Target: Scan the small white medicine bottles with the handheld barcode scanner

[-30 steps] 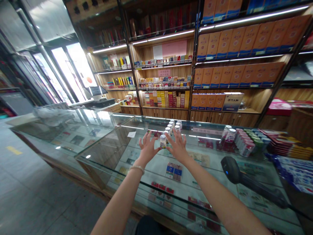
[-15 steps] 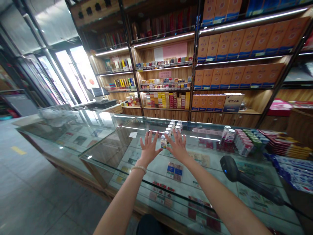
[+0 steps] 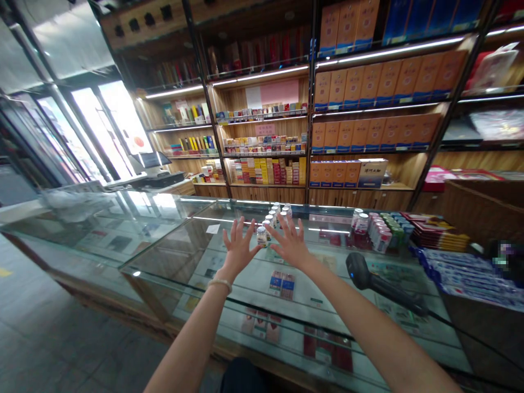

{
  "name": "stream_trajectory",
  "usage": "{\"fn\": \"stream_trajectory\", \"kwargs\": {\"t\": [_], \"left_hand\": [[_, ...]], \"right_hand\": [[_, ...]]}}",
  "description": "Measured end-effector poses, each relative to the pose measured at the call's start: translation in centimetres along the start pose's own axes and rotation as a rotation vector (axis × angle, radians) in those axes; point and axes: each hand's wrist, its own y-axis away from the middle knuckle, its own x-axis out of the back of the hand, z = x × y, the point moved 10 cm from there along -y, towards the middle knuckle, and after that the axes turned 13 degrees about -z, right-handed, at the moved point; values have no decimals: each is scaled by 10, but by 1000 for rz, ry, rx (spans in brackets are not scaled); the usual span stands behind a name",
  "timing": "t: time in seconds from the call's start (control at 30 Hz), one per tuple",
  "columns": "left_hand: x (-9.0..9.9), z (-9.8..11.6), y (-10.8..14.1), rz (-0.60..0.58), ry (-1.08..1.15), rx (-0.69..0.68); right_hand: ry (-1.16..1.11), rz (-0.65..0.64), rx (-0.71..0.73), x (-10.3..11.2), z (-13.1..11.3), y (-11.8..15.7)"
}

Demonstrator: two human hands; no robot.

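Both my hands reach out above the glass counter [image 3: 176,275], fingers spread and nothing in them. My left hand [image 3: 238,248], with a bracelet [image 3: 220,285] at the wrist, is left of a group of small white-lidded jars [image 3: 262,237]. My right hand [image 3: 291,244] is on the other side and hides some of those jars. Several jars stand in two rows running away from me. Whether a fingertip touches a jar, I cannot tell. A small white paper [image 3: 213,229] lies left of my left hand.
A black barcode scanner [image 3: 360,273] with a cable lies to the right. Behind it stand two more jars [image 3: 361,223], small cartons [image 3: 380,232] and stacked red and yellow packs [image 3: 442,234]. Blue-white packets [image 3: 454,273] are at far right. Shelves of orange boxes [image 3: 372,82] line the back wall.
The view has turned slightly to the right, so the counter and shelves appear shifted left. My hands keep the same spread pose around the jars.
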Motion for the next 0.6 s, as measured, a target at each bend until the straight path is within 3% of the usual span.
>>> {"fn": "stream_trajectory", "kwargs": {"t": [0.37,0.6], "left_hand": [[14,26,8,32,-17,-37],[21,60,-3,15,33,-55]], "right_hand": [[39,3,-4,20,14,28],[83,24,-37,48,38,50]]}}
